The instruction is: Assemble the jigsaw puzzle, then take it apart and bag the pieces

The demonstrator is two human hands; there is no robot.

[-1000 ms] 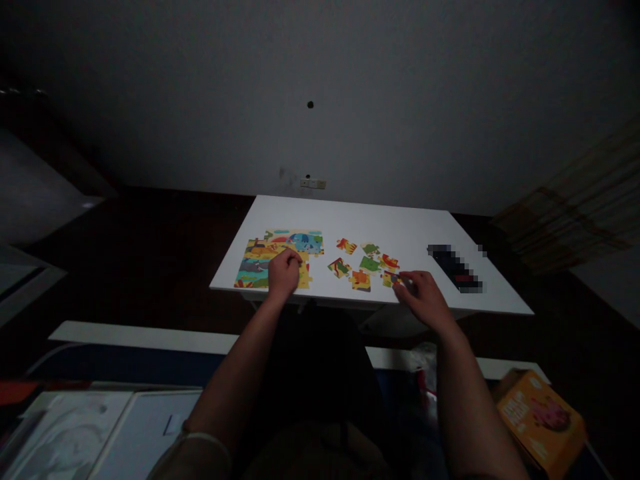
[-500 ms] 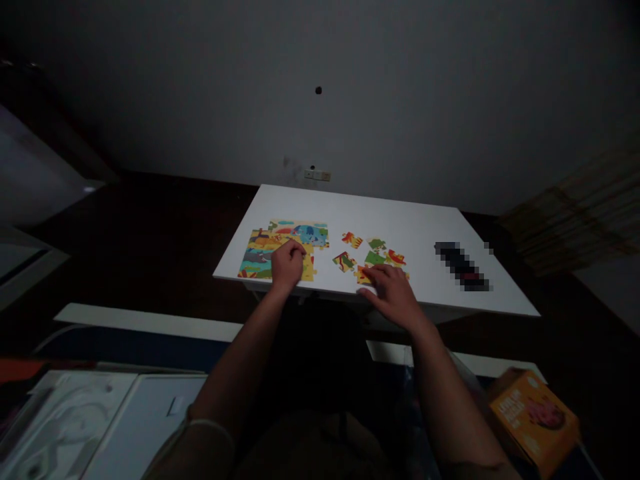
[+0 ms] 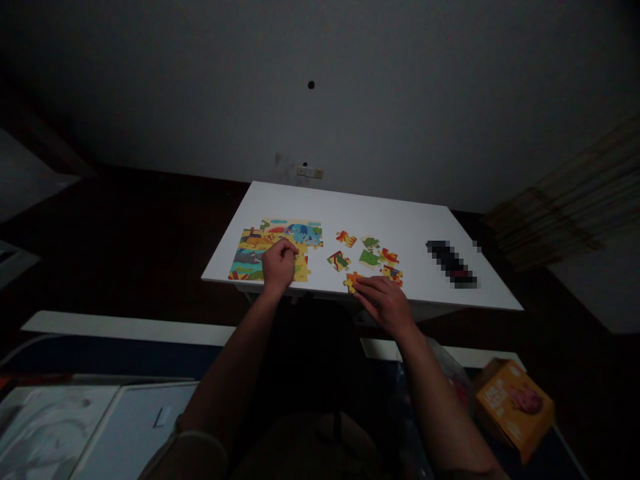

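Observation:
A partly joined colourful jigsaw (image 3: 260, 250) lies at the left of a small white table (image 3: 350, 207). My left hand (image 3: 278, 265) rests on the jigsaw's near right part, fingers curled and pressed onto it. Several loose pieces (image 3: 371, 257) lie to the right of the jigsaw. My right hand (image 3: 383, 303) sits at the table's near edge, its fingertips on an orange piece (image 3: 351, 281). I cannot tell whether it grips the piece or only touches it.
A dark blurred object (image 3: 451, 263) lies on the table's right side. An orange box (image 3: 515, 403) sits low at the right, near my right arm. White panels (image 3: 90, 427) lie at the lower left. The wall behind has a socket (image 3: 310, 172).
My right hand has moved left along the near edge, from the rightmost pieces to the orange piece. That piece has shifted left with it. My left hand has stayed on the jigsaw.

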